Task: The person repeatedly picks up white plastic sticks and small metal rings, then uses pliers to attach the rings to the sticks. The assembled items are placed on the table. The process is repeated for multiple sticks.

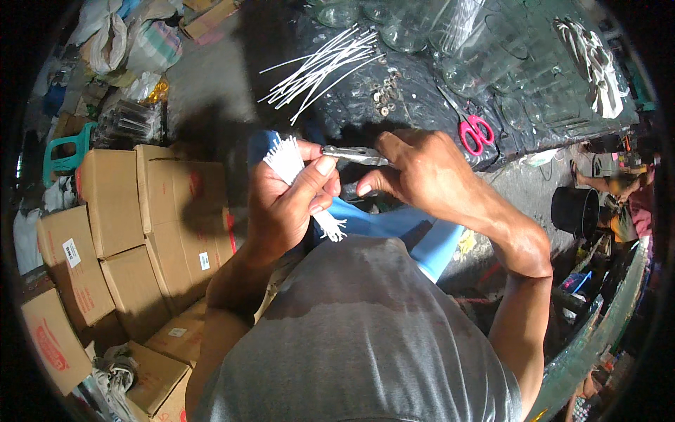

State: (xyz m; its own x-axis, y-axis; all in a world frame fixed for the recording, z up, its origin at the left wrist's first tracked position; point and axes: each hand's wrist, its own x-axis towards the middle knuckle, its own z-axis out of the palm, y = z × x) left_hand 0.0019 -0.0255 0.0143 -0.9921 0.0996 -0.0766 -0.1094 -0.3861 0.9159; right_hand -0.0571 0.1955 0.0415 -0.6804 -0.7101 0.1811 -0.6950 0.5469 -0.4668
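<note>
I wear a grey short-sleeved shirt, creased across my chest at six o'clock. My forearms are bare, with no watch or rings on my left hand (pixel 285 200) or right hand (pixel 422 172).

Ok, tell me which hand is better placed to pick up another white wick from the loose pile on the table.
Right, probably. The right hand grips only the pliers and is nearer the table; the left hand is full with the bundle of white wicks. The loose pile lies ahead.

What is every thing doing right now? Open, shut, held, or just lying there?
Left hand: shut on a bundle of white strands.
Right hand: shut on metal pliers, jaws closed.
Red scissors: lying on the dark table, blades closed.
Loose white sticks: lying fanned out.
Cardboard boxes: stacked, closed.
</note>
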